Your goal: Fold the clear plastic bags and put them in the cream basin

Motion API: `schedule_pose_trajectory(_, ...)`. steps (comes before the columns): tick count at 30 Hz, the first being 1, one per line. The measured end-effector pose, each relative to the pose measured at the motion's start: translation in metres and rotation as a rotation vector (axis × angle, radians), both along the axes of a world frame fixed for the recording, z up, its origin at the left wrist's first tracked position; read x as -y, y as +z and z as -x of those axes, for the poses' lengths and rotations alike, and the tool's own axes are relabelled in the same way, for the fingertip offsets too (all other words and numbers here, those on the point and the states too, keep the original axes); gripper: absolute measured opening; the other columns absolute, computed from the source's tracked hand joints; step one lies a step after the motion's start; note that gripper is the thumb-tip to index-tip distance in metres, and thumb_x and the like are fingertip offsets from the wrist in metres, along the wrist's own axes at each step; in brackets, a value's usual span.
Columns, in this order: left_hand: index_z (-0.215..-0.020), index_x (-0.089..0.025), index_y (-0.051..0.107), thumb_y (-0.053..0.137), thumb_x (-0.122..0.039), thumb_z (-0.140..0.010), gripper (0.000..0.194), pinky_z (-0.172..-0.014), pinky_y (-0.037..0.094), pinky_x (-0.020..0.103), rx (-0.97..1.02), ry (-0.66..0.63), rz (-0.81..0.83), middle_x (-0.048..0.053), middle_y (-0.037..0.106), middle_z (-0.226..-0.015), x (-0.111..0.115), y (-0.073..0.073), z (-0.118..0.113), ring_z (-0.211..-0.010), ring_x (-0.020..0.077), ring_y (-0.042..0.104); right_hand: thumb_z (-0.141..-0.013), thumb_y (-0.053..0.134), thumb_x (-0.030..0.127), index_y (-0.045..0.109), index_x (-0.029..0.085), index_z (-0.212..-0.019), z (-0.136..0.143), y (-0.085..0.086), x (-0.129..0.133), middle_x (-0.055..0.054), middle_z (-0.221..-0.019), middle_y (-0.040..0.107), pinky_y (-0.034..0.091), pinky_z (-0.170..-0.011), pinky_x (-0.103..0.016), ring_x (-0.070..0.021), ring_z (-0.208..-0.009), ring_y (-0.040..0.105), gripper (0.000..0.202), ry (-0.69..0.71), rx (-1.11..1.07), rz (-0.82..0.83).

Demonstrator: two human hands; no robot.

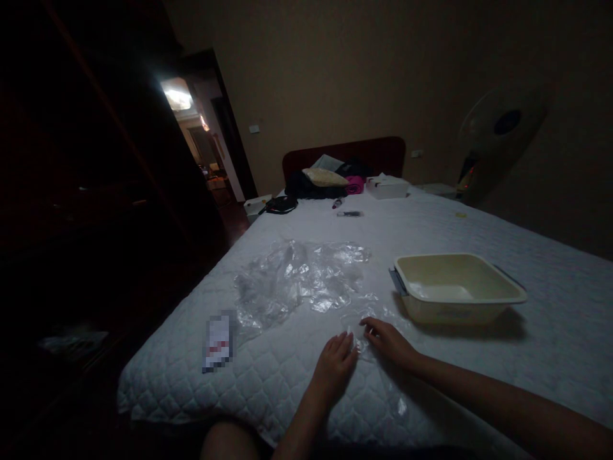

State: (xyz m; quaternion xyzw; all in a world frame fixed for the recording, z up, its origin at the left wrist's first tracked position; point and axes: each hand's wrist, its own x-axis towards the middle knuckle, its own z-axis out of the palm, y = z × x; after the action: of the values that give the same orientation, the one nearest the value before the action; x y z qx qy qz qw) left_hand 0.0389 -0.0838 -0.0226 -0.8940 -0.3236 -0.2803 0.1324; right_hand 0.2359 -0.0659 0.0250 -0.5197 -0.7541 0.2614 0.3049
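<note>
My left hand [336, 364] rests at the near part of the white quilted bed [268, 383], its fingertips at the edge of a clear plastic bag [371, 313]. Just right of it, my right hand [390, 342] has its fingers curled over the same thin plastic. Whether the fingers of either hand pinch the film is too dim to tell. Beyond my hands lies a wide spread of crumpled clear plastic bags [301, 275]. To the right stands a cream plastic basin [460, 310] with grey side handles, nothing visible inside.
A blurred white packet [219, 342] lies at the left of the bed. Farther back are a black bag [281, 204], a pillow [325, 177], dark clothes, a white box [387, 187] and small items. A fan [505, 124] stands at the right; a doorway opens at the left.
</note>
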Motion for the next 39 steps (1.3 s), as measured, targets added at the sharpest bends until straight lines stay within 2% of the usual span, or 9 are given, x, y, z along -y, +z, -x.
schedule_pose_trajectory(5, -0.108, -0.018, 0.054, 0.041, -0.018, -0.087, 0.025, -0.09, 0.044, 0.04, 0.006, -0.016, 0.008, 0.009, 0.053, -0.121, -0.001, -0.001, 0.0, -0.115, 0.0227, 0.045, -0.077, 0.045, 0.021, 0.051, 0.018, -0.106, -0.003, -0.004, -0.003, -0.004, -0.082, 0.062, 0.044, -0.072, -0.029, -0.017, -0.076, 0.058, 0.029, -0.018, 0.098, 0.005)
schedule_pose_trajectory(11, -0.11, -0.015, 0.053, 0.041, -0.017, -0.087, 0.026, -0.091, 0.044, 0.039, 0.01, -0.044, 0.039, 0.009, 0.055, -0.119, -0.001, 0.003, 0.001, -0.115, 0.0227, 0.045, -0.077, 0.046, 0.019, 0.048, 0.018, -0.108, -0.005, 0.0, -0.003, -0.004, -0.085, 0.061, 0.043, -0.073, -0.03, -0.0171, -0.078, 0.057, 0.032, 0.03, 0.181, -0.015)
schedule_pose_trajectory(19, -0.111, -0.016, 0.053, 0.041, -0.016, -0.087, 0.027, -0.087, 0.047, 0.04, 0.033, -0.046, 0.029, 0.011, 0.056, -0.116, -0.001, 0.0, 0.001, -0.113, 0.0236, 0.048, -0.075, 0.046, 0.013, 0.053, 0.018, -0.09, -0.003, 0.011, -0.002, -0.006, -0.094, 0.054, 0.038, -0.072, -0.028, -0.0173, -0.085, 0.049, 0.017, 0.119, 0.338, -0.203)
schedule_pose_trajectory(26, -0.113, -0.016, 0.051, 0.041, -0.015, -0.086, 0.028, -0.087, 0.048, 0.04, 0.047, -0.057, 0.022, 0.011, 0.056, -0.116, -0.002, -0.001, 0.002, -0.114, 0.0225, 0.047, -0.079, 0.043, 0.016, 0.056, 0.017, -0.079, -0.002, 0.002, -0.006, -0.003, -0.081, 0.056, 0.035, -0.067, -0.026, -0.0149, -0.074, 0.05, 0.014, 0.159, 0.437, -0.137)
schedule_pose_trajectory(30, -0.114, -0.012, 0.05, 0.04, -0.012, -0.085, 0.031, -0.088, 0.048, 0.039, 0.084, -0.036, -0.016, 0.014, 0.054, -0.118, -0.001, -0.002, 0.002, -0.116, 0.0222, 0.045, -0.08, 0.042, 0.016, 0.058, 0.017, -0.078, -0.002, 0.004, -0.005, -0.004, -0.081, 0.057, 0.035, -0.065, -0.025, -0.0148, -0.073, 0.05, 0.016, 0.181, 0.469, -0.126)
schedule_pose_trajectory(36, -0.109, -0.014, 0.053, 0.044, -0.013, -0.083, 0.027, -0.088, 0.048, 0.037, -0.001, -0.168, -0.06, 0.012, 0.057, -0.115, 0.003, 0.002, 0.0, -0.115, 0.0223, 0.046, -0.08, 0.044, 0.017, 0.059, 0.017, -0.08, -0.002, 0.004, -0.006, -0.005, -0.083, 0.057, 0.037, -0.067, -0.026, -0.0156, -0.076, 0.051, 0.015, 0.183, 0.452, -0.118)
schedule_pose_trajectory(39, -0.105, -0.014, 0.055, 0.045, -0.013, -0.083, 0.025, -0.088, 0.047, 0.037, -0.004, -0.17, -0.06, 0.011, 0.058, -0.114, 0.004, 0.004, -0.001, -0.115, 0.0221, 0.046, -0.08, 0.044, 0.017, 0.058, 0.017, -0.085, -0.005, 0.006, -0.005, -0.005, -0.087, 0.057, 0.038, -0.069, -0.027, -0.0156, -0.078, 0.051, 0.015, 0.162, 0.393, -0.136)
